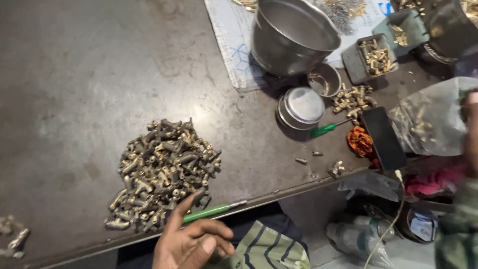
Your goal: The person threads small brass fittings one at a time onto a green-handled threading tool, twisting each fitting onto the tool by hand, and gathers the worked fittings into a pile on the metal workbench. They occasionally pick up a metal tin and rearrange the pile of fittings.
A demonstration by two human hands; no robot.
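My left hand [191,241] hovers at the near table edge, index finger stretched toward a heap of small brass fittings [163,172], other fingers loosely curled with nothing in the palm. A green-handled screwdriver [211,211] lies along the edge just behind that hand, its handle end hidden by the index finger. My right hand [470,127] is a blur at the right border, in a greenish sleeve [455,224], against a clear plastic bag [430,119] with brass pieces; its grip is not visible.
On the dark metal table [74,89] stand a big steel pot [294,35], a lidded steel tin [301,107], a small bowl [326,79], trays of brass parts [376,57], a second green screwdriver [326,129], a black phone [383,137] and an orange cloth [359,142]. Bottles lie below [358,239].
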